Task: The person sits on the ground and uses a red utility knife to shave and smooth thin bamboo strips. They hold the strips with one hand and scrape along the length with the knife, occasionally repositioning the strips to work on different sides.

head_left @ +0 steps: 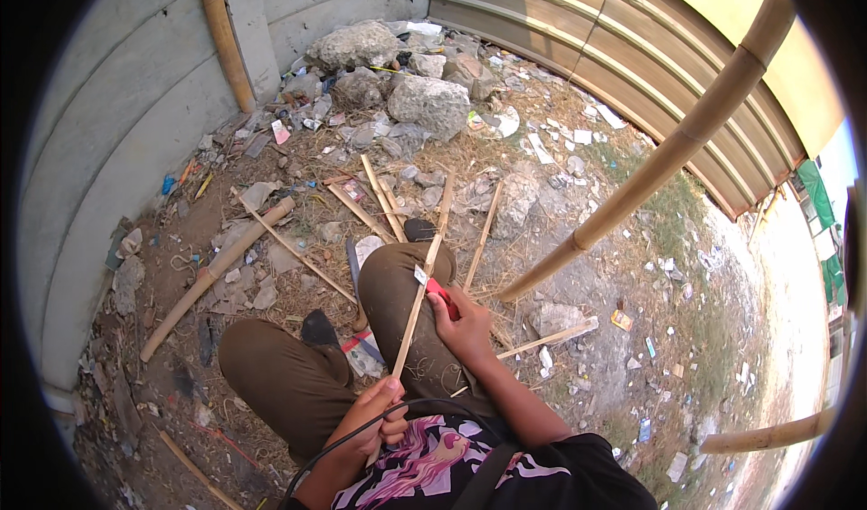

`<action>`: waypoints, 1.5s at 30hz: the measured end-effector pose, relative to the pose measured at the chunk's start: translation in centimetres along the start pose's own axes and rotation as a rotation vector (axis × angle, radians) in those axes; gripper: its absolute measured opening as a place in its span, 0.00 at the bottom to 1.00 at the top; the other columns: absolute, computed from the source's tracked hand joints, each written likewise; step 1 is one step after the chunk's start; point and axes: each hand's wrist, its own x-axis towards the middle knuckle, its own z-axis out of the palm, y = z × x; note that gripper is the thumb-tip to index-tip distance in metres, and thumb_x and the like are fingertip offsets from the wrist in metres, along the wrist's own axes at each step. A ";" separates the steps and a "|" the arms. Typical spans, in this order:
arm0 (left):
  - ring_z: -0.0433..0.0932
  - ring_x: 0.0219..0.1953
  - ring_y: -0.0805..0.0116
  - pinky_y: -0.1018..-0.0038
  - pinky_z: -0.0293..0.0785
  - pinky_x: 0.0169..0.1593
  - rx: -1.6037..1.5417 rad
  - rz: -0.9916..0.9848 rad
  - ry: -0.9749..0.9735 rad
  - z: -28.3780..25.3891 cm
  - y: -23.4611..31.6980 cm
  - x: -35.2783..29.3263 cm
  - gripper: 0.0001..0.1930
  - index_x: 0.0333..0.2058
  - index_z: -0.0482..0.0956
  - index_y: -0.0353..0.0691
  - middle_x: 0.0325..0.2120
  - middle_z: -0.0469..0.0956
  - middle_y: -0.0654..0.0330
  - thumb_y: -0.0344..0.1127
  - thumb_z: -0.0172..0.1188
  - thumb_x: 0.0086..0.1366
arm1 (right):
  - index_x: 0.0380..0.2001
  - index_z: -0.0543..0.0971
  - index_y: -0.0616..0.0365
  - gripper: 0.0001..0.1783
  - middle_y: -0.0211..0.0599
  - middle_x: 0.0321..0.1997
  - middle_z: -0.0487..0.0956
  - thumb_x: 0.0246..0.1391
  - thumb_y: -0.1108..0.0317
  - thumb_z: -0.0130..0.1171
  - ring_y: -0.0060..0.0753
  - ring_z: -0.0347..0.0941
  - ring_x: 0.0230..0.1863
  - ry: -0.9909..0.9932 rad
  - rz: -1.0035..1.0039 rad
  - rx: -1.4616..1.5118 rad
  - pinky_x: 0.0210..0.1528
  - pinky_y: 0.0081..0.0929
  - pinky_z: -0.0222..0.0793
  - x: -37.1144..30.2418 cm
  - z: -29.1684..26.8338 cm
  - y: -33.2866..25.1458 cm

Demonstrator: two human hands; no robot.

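A long split bamboo strip (413,329) slants up across my lap, its far part resting along my right knee. My left hand (375,415) is closed around its near end, close to my shirt. In my right hand (465,325) is a red box cutter (440,300). Its pale metal end (421,275) lies against the strip, above the knee. Whether the blade edge is sunk into the bamboo is too small to tell. A thin black cable (411,402) passes over my left wrist.
Several bamboo strips (384,194) lie past my knees. A thick bamboo pole (217,275) rests at the left; another pole (623,203) slants up at the right. A dark flat blade (353,266) lies beside my right knee. Rocks (429,106) and litter border the concrete wall (135,103).
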 end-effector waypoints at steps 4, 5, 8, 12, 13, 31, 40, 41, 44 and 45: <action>0.47 0.13 0.81 0.78 0.44 0.17 0.014 -0.009 0.006 -0.3 0.1 -0.1 0.16 0.32 0.63 0.48 0.16 0.52 0.72 0.50 0.45 0.79 | 0.28 0.76 0.58 0.19 0.38 0.16 0.68 0.66 0.53 0.59 0.32 0.66 0.17 -0.054 0.074 0.140 0.23 0.31 0.62 -0.7 0.7 0.8; 0.47 0.13 0.81 0.79 0.44 0.17 -0.004 -0.024 -0.015 -0.5 0.1 0.0 0.16 0.32 0.63 0.48 0.15 0.52 0.72 0.50 0.45 0.79 | 0.28 0.75 0.58 0.21 0.37 0.17 0.67 0.68 0.52 0.56 0.28 0.64 0.18 -0.089 0.119 0.237 0.24 0.29 0.62 -0.7 1.2 1.6; 0.47 0.13 0.82 0.79 0.44 0.17 -0.057 -0.067 -0.062 -1.2 0.3 0.3 0.17 0.31 0.63 0.48 0.15 0.52 0.73 0.49 0.44 0.79 | 0.32 0.77 0.61 0.25 0.29 0.21 0.66 0.73 0.50 0.45 0.22 0.62 0.25 -0.142 0.188 0.392 0.30 0.26 0.62 -1.1 2.0 3.1; 0.48 0.14 0.82 0.79 0.44 0.18 -0.100 -0.107 -0.088 -1.5 0.6 0.7 0.17 0.31 0.63 0.47 0.15 0.52 0.73 0.49 0.44 0.79 | 0.31 0.74 0.59 0.32 0.24 0.20 0.63 0.73 0.41 0.38 0.19 0.58 0.24 -0.231 0.189 0.504 0.28 0.21 0.57 -0.5 1.9 3.9; 0.49 0.14 0.82 0.79 0.45 0.18 -0.105 -0.113 -0.096 -1.5 0.6 0.7 0.17 0.32 0.63 0.47 0.15 0.52 0.73 0.49 0.44 0.79 | 0.30 0.72 0.57 0.32 0.23 0.19 0.61 0.72 0.39 0.37 0.18 0.56 0.22 -0.243 0.274 0.611 0.26 0.20 0.55 -0.5 1.5 4.0; 0.50 0.16 0.80 0.78 0.48 0.19 0.012 0.020 -0.063 -0.8 -0.5 0.7 0.16 0.32 0.62 0.46 0.16 0.51 0.71 0.48 0.44 0.79 | 0.33 0.78 0.60 0.09 0.29 0.19 0.75 0.64 0.66 0.59 0.27 0.68 0.20 -0.203 -0.096 -0.021 0.25 0.29 0.61 3.5 -2.8 -1.4; 0.49 0.15 0.80 0.77 0.46 0.19 -0.050 0.023 -0.071 -0.8 -0.6 0.2 0.16 0.32 0.63 0.46 0.16 0.51 0.71 0.47 0.44 0.79 | 0.30 0.75 0.57 0.11 0.15 0.14 0.62 0.63 0.63 0.61 0.11 0.54 0.10 -0.040 0.719 0.937 0.14 0.20 0.50 5.1 -2.6 4.2; 0.49 0.15 0.80 0.77 0.46 0.19 -0.037 0.037 -0.054 -0.8 -0.9 -0.1 0.16 0.32 0.63 0.46 0.16 0.51 0.71 0.46 0.44 0.79 | 0.30 0.75 0.58 0.12 0.15 0.14 0.62 0.63 0.63 0.61 0.11 0.54 0.11 0.011 0.676 0.779 0.14 0.20 0.50 4.1 -3.0 4.6; 0.50 0.15 0.81 0.80 0.49 0.19 -0.054 0.059 -0.147 -1.2 -0.1 0.8 0.16 0.32 0.62 0.44 0.16 0.52 0.71 0.46 0.43 0.80 | 0.41 0.79 0.60 0.16 0.18 0.15 0.65 0.63 0.56 0.64 0.12 0.57 0.12 0.092 0.264 0.354 0.14 0.18 0.50 3.8 -2.5 5.2; 0.50 0.15 0.81 0.80 0.50 0.19 -0.054 0.058 -0.168 -1.1 0.3 1.0 0.16 0.32 0.62 0.43 0.16 0.52 0.71 0.45 0.43 0.80 | 0.43 0.79 0.60 0.18 0.18 0.15 0.65 0.62 0.55 0.65 0.12 0.58 0.12 0.190 0.065 0.171 0.14 0.18 0.50 3.9 -2.1 5.0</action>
